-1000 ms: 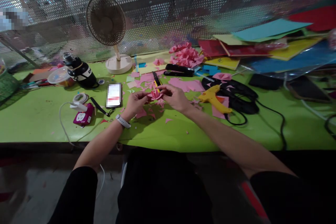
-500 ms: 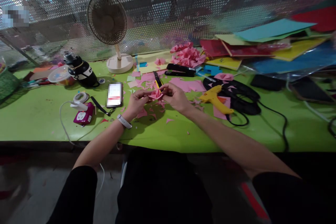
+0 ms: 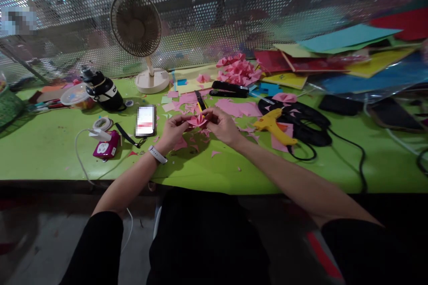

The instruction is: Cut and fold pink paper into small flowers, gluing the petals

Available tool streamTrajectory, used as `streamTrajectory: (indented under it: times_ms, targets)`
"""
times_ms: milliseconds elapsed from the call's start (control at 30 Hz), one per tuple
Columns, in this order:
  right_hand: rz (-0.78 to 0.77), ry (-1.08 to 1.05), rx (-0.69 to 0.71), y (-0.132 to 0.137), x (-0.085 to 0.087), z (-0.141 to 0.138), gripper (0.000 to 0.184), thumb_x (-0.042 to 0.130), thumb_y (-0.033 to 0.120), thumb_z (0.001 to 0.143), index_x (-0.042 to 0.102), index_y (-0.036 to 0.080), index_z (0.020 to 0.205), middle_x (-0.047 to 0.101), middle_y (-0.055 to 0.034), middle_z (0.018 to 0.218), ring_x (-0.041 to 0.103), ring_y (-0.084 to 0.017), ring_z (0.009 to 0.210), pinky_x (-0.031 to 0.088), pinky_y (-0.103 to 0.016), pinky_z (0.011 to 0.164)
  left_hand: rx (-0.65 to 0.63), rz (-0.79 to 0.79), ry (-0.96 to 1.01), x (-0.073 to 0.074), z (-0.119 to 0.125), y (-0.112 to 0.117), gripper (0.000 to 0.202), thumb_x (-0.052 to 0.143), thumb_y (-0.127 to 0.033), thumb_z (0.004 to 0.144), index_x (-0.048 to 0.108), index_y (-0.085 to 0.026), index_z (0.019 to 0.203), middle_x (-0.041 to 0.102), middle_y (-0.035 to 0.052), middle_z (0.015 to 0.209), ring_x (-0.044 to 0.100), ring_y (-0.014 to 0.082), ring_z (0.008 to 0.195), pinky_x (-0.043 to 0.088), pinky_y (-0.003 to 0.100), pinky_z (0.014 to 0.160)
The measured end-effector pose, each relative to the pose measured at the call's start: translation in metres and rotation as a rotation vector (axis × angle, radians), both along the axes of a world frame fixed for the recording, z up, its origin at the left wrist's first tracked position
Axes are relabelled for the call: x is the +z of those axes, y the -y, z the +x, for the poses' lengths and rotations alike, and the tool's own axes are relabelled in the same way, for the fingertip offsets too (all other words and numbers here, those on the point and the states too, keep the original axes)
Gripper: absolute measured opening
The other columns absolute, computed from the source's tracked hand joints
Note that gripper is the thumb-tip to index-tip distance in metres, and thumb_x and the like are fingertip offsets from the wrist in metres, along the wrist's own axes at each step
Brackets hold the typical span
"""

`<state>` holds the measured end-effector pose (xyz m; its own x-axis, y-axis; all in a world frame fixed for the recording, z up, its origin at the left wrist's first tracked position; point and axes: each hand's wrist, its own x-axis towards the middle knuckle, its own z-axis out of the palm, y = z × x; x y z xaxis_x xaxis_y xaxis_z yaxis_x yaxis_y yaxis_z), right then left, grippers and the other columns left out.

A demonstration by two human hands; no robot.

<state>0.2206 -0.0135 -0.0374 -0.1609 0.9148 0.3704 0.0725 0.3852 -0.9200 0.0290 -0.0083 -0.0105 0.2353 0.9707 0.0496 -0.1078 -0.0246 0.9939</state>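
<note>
A pink paper flower (image 3: 197,121) is held above the green table between my two hands. My left hand (image 3: 174,131) pinches its left side, and my right hand (image 3: 223,125) grips the right edge with the fingertips. Just behind the flower lies a yellow-and-black cutter (image 3: 200,100), partly covered by my fingers. Pink paper scraps (image 3: 180,143) are scattered below and around the hands. Beyond them rests a black stapler (image 3: 230,89), with a heap of pink paper flowers (image 3: 239,69) behind it. A yellow glue gun (image 3: 277,127) lies to the right of my right hand.
On the left are a phone (image 3: 145,121), a purple power bank (image 3: 106,144), a tape roll (image 3: 102,123), a black bottle (image 3: 103,89) and a fan (image 3: 137,24). Coloured sheets (image 3: 347,38) pile up at back right. Black cables (image 3: 359,160) run along the right side.
The flower between my fingers has tilted slightly, and its petals look more spread. Both hands keep nearly the same place and grip.
</note>
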Motion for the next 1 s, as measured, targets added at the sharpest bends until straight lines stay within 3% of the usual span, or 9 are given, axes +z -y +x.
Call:
streamTrajectory:
  times_ms: [267, 467, 667, 1000]
  targets:
    - [0.005, -0.023, -0.006, 0.004, 0.005, -0.002, 0.011, 0.068, 0.025, 0.087, 0.069, 0.022, 0.097, 0.072, -0.002, 0.086, 0.068, -0.014, 0.072, 0.061, -0.032, 0.068, -0.011, 0.01, 0.055, -0.004, -0.002, -0.001, 0.01, 0.072, -0.013, 0.079, 0.075, -0.014, 0.088, 0.075, 0.0037, 0.087, 0.07, 0.01, 0.076, 0.06, 0.034, 0.085]
    - [-0.133, -0.112, -0.019, 0.005, 0.012, -0.003, 0.014, 0.074, 0.025, 0.079, 0.071, 0.02, 0.091, 0.073, -0.003, 0.085, 0.068, -0.014, 0.071, 0.062, -0.031, 0.067, -0.03, 0.04, -0.005, -0.011, -0.003, -0.005, 0.026, 0.077, -0.021, 0.077, 0.074, -0.016, 0.102, 0.073, 0.0012, 0.081, 0.069, 0.011, 0.073, 0.061, 0.029, 0.072]
    - [-0.286, -0.192, -0.068, 0.001, 0.009, -0.005, 0.018, 0.077, 0.02, 0.071, 0.071, 0.018, 0.087, 0.073, -0.0033, 0.081, 0.068, -0.014, 0.069, 0.062, -0.03, 0.068, -0.006, 0.142, -0.182, -0.012, 0.0, -0.004, 0.018, 0.075, -0.03, 0.08, 0.074, -0.013, 0.083, 0.073, 0.0038, 0.076, 0.067, 0.0106, 0.067, 0.057, 0.024, 0.064]
    - [-0.224, 0.101, -0.092, 0.002, 0.009, -0.004, 0.002, 0.067, 0.015, 0.081, 0.069, 0.017, 0.081, 0.071, -0.0015, 0.07, 0.065, -0.013, 0.058, 0.053, -0.024, 0.053, 0.026, 0.283, -0.396, -0.016, -0.005, -0.003, 0.014, 0.069, -0.028, 0.086, 0.068, -0.014, 0.084, 0.072, 0.0053, 0.075, 0.067, 0.0117, 0.065, 0.055, 0.023, 0.06]
